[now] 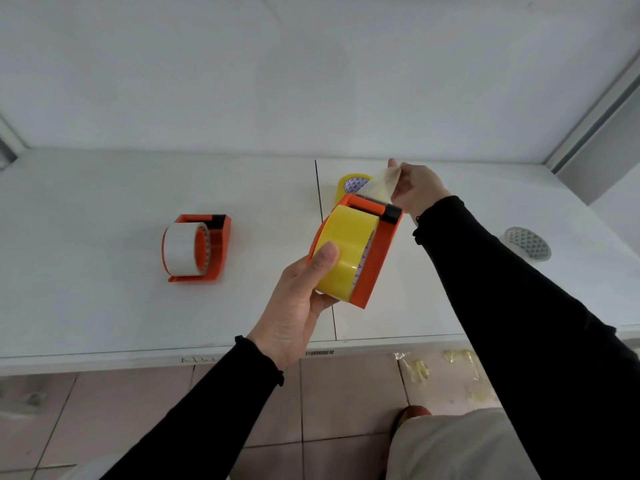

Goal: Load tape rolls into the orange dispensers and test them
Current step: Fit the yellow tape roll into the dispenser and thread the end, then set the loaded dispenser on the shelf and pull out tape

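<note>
The left hand (298,306) grips an orange dispenser (375,258) loaded with a yellow tape roll (343,251), held above the white table (104,271), thumb pressed on the roll. The right hand (415,192) pinches a strip of tape (382,183) drawn up from the cutter end. A second orange dispenser (218,247) holding a clear roll (180,249) sits on the table to the left, another yellow roll (353,183) behind.

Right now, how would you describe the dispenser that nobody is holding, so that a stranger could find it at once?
Look at the white table, on its left half, left of the thin dark seam. There the orange dispenser sits alone on the surface, away from both hands. Its roll is white, whereas the held dispenser carries a yellow roll.
</note>
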Motion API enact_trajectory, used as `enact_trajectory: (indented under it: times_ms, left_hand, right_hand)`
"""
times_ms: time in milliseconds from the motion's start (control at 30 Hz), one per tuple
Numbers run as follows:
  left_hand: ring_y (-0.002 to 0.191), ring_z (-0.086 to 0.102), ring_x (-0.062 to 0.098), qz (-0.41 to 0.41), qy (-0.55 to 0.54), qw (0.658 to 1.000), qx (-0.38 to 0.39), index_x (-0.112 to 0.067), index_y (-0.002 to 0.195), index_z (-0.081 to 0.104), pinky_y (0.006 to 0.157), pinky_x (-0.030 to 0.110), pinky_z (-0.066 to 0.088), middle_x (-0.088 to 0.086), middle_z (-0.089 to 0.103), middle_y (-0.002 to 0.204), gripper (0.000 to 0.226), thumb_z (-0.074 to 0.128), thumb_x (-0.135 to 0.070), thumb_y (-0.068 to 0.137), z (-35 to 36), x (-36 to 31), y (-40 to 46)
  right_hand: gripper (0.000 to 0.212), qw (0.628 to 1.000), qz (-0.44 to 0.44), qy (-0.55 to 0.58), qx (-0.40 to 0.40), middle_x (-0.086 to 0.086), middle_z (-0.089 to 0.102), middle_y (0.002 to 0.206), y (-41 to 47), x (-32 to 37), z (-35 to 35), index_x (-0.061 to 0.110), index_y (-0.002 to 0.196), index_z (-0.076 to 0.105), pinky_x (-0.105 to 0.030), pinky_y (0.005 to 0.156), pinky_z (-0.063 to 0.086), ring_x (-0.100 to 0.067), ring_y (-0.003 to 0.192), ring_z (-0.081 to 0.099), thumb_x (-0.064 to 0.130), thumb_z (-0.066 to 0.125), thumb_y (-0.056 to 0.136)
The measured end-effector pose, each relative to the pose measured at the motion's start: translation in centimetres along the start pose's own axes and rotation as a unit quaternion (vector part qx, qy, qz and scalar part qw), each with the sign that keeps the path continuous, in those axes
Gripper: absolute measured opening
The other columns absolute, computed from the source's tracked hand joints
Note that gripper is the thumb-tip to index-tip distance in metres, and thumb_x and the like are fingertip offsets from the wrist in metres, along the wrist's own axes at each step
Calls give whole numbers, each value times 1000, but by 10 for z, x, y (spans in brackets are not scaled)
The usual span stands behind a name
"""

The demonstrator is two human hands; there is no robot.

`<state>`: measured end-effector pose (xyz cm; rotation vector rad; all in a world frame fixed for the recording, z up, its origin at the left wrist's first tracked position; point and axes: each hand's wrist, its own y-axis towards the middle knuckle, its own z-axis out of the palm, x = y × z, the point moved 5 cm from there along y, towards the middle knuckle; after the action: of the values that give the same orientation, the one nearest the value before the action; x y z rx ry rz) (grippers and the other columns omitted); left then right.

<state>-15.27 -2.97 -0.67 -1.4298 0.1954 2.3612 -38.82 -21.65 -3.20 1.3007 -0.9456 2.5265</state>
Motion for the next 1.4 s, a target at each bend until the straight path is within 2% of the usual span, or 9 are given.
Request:
enact_trajectory:
  times_ms: [100,267,400,533,700,1033,1133,1233,1400]
  left_hand:
    - [114,66,23,35,-51,998,-3,-28,112,76,99,45,52,7,71,123,45,66,-54,76,-2,-10,1]
    - [130,57,29,72,-140,983,-89,-14,136,56,109,51,41,14,63,135,52,56,-45,94,-14,-18,9]
    - [127,58,25,90,-113,980,-138,-14,137,57,111,44,40,13,65,133,52,49,-46,97,-25,-20,14]
    - [114,63,19,96,-88,980,-147,-25,117,71,106,39,42,9,71,123,38,53,-50,94,-24,-16,14]
    - [115,66,21,44,-94,983,-152,-19,119,70,103,35,45,11,71,124,45,50,-51,96,-22,-8,18]
    - [133,49,12,-49,15,987,-152,-14,126,56,119,37,27,1,60,138,31,51,-33,102,-40,10,38]
    - [134,46,13,-99,118,976,-157,-13,146,43,116,36,33,2,51,146,53,59,-28,98,-57,11,39]
    - [135,45,11,-40,318,938,-133,-20,144,49,102,24,35,-6,50,147,48,56,-34,98,-66,-8,42]
    - [128,46,22,29,716,693,-85,-24,137,53,98,35,43,-1,57,136,41,51,-37,98,-76,-21,41]
  right_hand:
    - [15,997,26,-34,69,-13,58,70,-2,-30,4,4,78,60,-27,85,52,-21,63,58,-4,47,82]
    - [40,972,105,35,208,-24,56,114,-96,-115,9,-1,113,60,-40,103,43,-30,97,56,14,65,76]
    - [44,966,76,85,232,-16,70,112,-155,-125,18,3,119,66,-31,94,46,-22,94,61,12,66,75]
    - [37,978,83,69,176,-16,71,125,-178,-132,10,3,126,68,-36,111,45,-28,116,66,7,56,91]
    - [57,964,111,117,210,-12,63,142,-195,-135,7,11,143,58,-44,120,37,-28,138,55,49,41,105]
    - [53,964,-50,-105,238,-10,65,139,-156,-77,7,24,142,57,-55,103,53,-33,131,60,-1,57,95]
    - [68,901,-167,-316,244,-8,62,139,-137,-45,20,28,147,51,-44,101,55,-22,127,59,-4,62,88]
    - [74,735,-298,-552,259,-2,51,147,-119,-27,42,20,151,49,-18,104,39,-18,133,51,-7,63,83]
    - [71,478,-366,-744,289,11,42,158,-100,-28,65,31,152,47,-28,105,34,-31,129,47,1,52,88]
